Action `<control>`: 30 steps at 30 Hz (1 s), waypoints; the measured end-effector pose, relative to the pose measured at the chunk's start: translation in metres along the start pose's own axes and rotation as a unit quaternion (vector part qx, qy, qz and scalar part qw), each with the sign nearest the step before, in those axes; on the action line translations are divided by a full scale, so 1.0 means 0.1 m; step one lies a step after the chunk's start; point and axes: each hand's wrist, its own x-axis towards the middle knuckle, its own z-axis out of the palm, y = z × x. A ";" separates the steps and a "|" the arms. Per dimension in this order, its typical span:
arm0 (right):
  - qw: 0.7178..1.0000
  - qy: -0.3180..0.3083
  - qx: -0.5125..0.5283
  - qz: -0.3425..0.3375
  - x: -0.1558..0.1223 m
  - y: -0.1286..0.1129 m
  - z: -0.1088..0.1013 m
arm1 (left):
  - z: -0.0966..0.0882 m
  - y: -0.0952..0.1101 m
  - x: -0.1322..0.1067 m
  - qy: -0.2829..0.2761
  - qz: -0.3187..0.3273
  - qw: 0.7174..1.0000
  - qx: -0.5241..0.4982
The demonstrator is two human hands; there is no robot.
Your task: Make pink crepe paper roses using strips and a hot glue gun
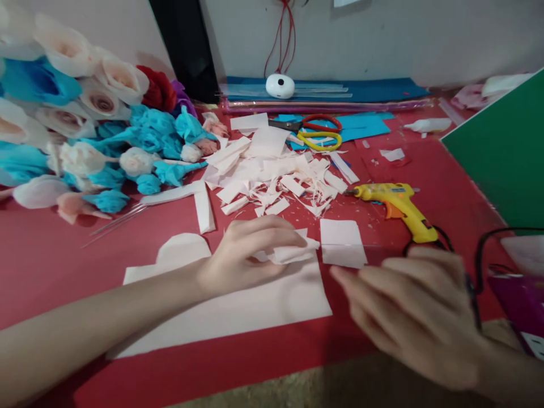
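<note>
My left hand [255, 249] is closed around a folded piece of white crepe-like paper [293, 252], fingers over it and thumb beneath. A large white paper sheet [255, 306] lies flat under that hand, with a rounded white piece [182, 249] at its upper edge. My right hand [416, 311] hovers at the front right, smeared by motion, its fingers partly curled; whether it holds anything is unclear. Between the hands lies a small white paper rectangle [343, 242], and a thin pale line crosses it. A yellow glue gun [393, 201] rests just beyond my right hand.
Paper scraps [280, 175] are heaped at the middle back, with scissors [318, 130] behind them. Paper flowers [106, 102] crowd the left. Thin metal wires [114, 224] lie nearby. A green board [505, 147] leans in at right; a black cable [480, 255] loops below it.
</note>
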 end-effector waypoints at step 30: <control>0.995 0.054 0.042 -0.066 0.13 -0.09 0.27 | -0.01 0.03 0.05 -0.003 0.013 1.000 0.020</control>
